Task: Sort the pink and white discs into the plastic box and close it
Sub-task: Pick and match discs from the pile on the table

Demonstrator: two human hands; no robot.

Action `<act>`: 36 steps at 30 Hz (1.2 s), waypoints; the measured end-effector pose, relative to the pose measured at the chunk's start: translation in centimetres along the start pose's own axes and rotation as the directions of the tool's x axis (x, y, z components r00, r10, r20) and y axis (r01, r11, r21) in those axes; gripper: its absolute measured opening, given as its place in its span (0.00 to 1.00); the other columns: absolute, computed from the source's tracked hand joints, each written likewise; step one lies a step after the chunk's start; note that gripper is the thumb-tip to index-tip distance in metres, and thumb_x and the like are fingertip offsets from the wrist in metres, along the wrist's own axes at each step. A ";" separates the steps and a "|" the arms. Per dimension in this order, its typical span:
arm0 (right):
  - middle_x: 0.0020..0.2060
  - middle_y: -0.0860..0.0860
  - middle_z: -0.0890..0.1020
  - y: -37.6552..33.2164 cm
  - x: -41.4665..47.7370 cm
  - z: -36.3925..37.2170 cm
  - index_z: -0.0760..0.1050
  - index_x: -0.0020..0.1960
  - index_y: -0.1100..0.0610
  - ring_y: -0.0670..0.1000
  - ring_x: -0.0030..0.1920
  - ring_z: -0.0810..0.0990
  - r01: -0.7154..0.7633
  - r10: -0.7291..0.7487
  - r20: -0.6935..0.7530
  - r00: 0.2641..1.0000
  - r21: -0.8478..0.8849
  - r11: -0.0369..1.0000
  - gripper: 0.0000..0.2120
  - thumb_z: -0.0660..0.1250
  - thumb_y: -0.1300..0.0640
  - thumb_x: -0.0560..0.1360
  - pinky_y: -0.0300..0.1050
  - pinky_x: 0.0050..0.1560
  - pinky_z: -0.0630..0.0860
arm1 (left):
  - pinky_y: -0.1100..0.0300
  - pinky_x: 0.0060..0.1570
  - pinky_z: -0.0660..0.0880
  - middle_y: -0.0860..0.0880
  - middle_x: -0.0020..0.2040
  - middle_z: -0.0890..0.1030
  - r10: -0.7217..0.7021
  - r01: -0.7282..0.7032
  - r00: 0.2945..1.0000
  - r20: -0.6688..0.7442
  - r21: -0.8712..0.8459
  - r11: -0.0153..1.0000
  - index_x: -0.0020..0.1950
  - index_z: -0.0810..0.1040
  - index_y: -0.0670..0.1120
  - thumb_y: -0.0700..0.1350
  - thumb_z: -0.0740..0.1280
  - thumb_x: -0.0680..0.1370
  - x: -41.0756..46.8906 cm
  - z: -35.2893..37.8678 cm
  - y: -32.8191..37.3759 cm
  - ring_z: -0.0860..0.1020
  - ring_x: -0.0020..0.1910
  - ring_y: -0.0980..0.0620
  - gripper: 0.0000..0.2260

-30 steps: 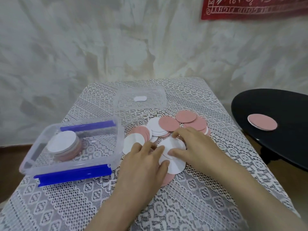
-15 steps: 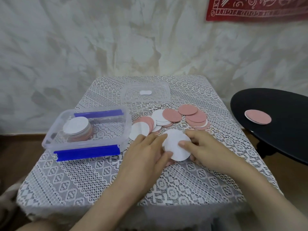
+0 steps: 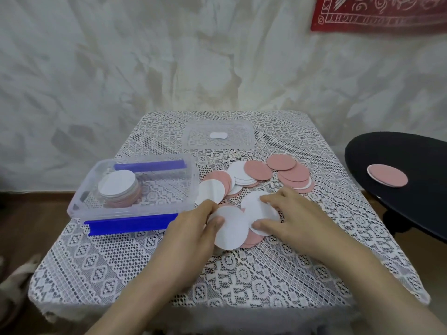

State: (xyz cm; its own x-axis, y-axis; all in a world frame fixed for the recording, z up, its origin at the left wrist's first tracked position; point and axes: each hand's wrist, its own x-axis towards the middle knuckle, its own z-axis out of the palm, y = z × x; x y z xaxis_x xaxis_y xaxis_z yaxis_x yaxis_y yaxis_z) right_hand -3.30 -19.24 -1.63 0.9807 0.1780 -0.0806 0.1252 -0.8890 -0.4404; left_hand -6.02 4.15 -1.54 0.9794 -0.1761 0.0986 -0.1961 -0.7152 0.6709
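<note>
A clear plastic box (image 3: 193, 175) with blue clips stands at the table's left and holds a stack of discs (image 3: 118, 187), white on top. Loose pink and white discs (image 3: 256, 172) lie spread to its right. My left hand (image 3: 193, 233) pinches the left edge of a white disc (image 3: 232, 230), thumb on top. My right hand (image 3: 295, 216) rests beside it with thumb and fingers on another white disc (image 3: 261, 209). Pink discs peek out beneath both. The box's clear lid (image 3: 242, 139) lies flat at the back of the table.
The table wears a white lace cloth (image 3: 242, 274) that hangs over the front edge. A black round side table (image 3: 411, 189) at the right carries one pink disc (image 3: 387, 175). A pale wall stands close behind.
The view has pulled back from the table. My left hand has drawn one white disc off the pile toward me, so two white discs now lie side by side between my hands.
</note>
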 end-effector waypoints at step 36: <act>0.37 0.58 0.82 -1.8 -1.6 1.3 0.82 0.53 0.47 0.53 0.32 0.80 0.069 -0.141 0.059 0.988 0.656 0.752 0.06 0.67 0.55 0.81 0.48 0.35 0.80 | 0.54 0.32 0.77 0.62 0.35 0.81 0.082 -0.059 0.993 0.087 -0.245 0.968 0.59 0.73 0.63 0.49 0.63 0.83 -1.0 0.8 1.1 0.78 0.30 0.57 0.09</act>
State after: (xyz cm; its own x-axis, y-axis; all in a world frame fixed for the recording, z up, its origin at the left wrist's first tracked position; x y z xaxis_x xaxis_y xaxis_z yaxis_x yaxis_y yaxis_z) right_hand -5.25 -17.39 -1.91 0.9426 0.3265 -0.0698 0.0630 -0.3793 -0.9231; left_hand -7.22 2.94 -1.49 0.9521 -0.2926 0.0892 -0.2357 -0.5157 0.8237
